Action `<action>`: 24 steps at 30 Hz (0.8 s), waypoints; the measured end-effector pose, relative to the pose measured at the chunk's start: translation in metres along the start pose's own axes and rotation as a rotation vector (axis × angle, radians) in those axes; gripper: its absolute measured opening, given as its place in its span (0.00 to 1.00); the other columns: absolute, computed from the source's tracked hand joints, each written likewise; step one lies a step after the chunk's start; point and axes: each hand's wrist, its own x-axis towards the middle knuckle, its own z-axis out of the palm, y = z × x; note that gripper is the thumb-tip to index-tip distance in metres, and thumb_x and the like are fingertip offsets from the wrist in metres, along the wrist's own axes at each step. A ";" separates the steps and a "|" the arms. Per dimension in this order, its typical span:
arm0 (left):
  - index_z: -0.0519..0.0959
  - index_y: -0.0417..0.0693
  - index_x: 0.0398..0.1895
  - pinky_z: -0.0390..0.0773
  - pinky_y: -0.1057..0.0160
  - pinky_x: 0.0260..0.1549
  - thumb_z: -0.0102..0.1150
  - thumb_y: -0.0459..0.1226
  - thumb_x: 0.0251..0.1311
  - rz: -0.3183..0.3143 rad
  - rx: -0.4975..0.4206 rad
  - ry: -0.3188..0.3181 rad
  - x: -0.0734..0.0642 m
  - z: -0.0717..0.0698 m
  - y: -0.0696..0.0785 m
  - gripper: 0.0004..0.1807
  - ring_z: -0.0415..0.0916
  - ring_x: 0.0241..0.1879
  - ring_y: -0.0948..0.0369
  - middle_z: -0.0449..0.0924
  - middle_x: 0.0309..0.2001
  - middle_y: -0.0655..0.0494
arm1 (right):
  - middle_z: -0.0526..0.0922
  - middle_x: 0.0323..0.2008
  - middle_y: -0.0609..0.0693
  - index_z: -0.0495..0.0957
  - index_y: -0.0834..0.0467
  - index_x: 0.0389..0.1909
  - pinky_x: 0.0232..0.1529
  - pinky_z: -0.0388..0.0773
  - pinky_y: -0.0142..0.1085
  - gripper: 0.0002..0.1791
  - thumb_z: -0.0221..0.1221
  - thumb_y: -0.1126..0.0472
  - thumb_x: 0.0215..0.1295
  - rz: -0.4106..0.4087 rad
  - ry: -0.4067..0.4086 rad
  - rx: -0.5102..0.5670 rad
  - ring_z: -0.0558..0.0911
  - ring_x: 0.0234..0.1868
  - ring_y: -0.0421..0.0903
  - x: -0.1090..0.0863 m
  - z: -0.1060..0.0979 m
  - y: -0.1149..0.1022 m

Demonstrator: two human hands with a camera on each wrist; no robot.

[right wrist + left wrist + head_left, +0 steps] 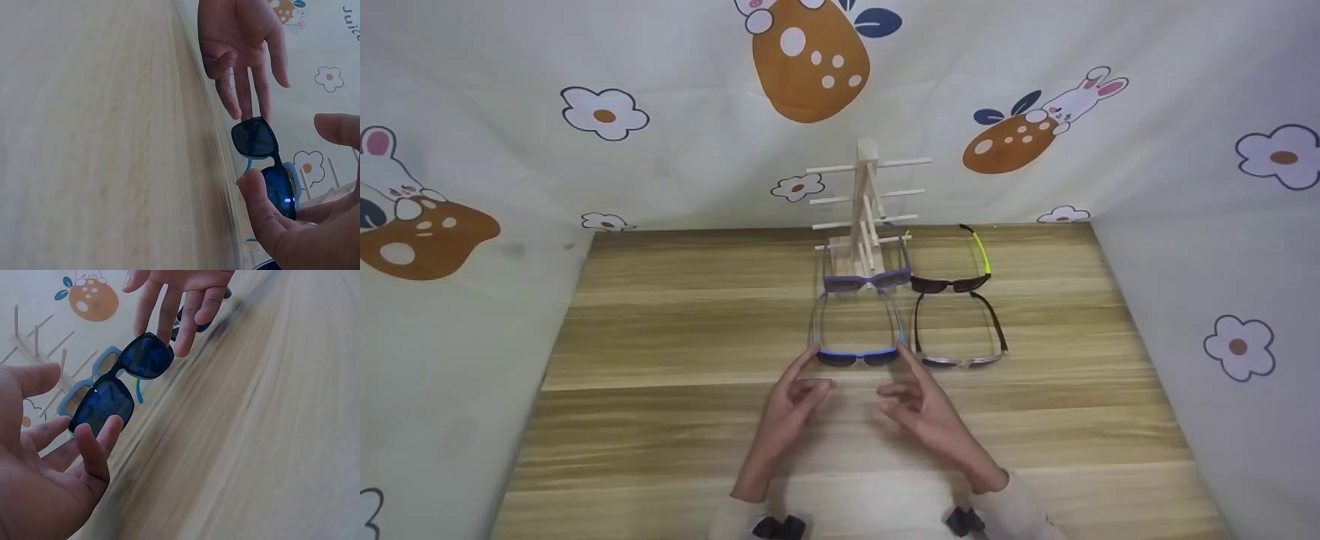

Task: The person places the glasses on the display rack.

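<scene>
Left fingers (802,363), right fingers (915,365) spread

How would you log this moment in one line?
left-hand grip: at left end of blue sunglasses; right-hand grip: at right end; purple sunglasses: just behind; wooden rack: farther back

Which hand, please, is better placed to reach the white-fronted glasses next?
Probably the right hand: it's nearer the white-fronted glasses; the left hand is at the left end of the blue glasses.

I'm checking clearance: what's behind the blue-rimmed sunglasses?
There are purple sunglasses and a wooden rack. In the left wrist view, the blue-rimmed sunglasses hide part of the purple sunglasses.
</scene>
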 end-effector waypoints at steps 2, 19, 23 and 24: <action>0.67 0.40 0.85 0.82 0.65 0.30 0.66 0.36 0.79 -0.003 -0.002 0.009 -0.001 0.000 0.002 0.35 0.88 0.48 0.51 0.68 0.79 0.31 | 0.81 0.67 0.73 0.43 0.61 0.91 0.57 0.86 0.38 0.56 0.70 0.67 0.74 -0.011 0.004 0.000 0.86 0.63 0.66 -0.001 0.000 -0.001; 0.68 0.33 0.82 0.84 0.64 0.28 0.64 0.25 0.76 0.044 -0.017 0.008 -0.008 0.000 0.014 0.34 0.82 0.29 0.57 0.69 0.78 0.29 | 0.88 0.52 0.71 0.55 0.64 0.88 0.40 0.91 0.47 0.47 0.67 0.72 0.75 -0.052 0.036 0.031 0.91 0.46 0.68 -0.010 -0.005 -0.008; 0.70 0.32 0.81 0.77 0.70 0.26 0.64 0.25 0.76 0.069 -0.024 0.017 -0.009 0.001 0.016 0.32 0.75 0.26 0.65 0.71 0.76 0.28 | 0.86 0.53 0.73 0.56 0.64 0.88 0.39 0.91 0.48 0.46 0.68 0.72 0.74 -0.059 0.051 0.027 0.91 0.44 0.67 -0.011 -0.005 -0.010; 0.70 0.33 0.80 0.75 0.71 0.26 0.65 0.26 0.76 0.066 -0.023 0.022 -0.009 0.001 0.017 0.32 0.73 0.26 0.67 0.71 0.76 0.29 | 0.85 0.55 0.74 0.57 0.64 0.87 0.39 0.91 0.47 0.46 0.68 0.71 0.74 -0.063 0.059 0.026 0.91 0.43 0.66 -0.012 -0.005 -0.010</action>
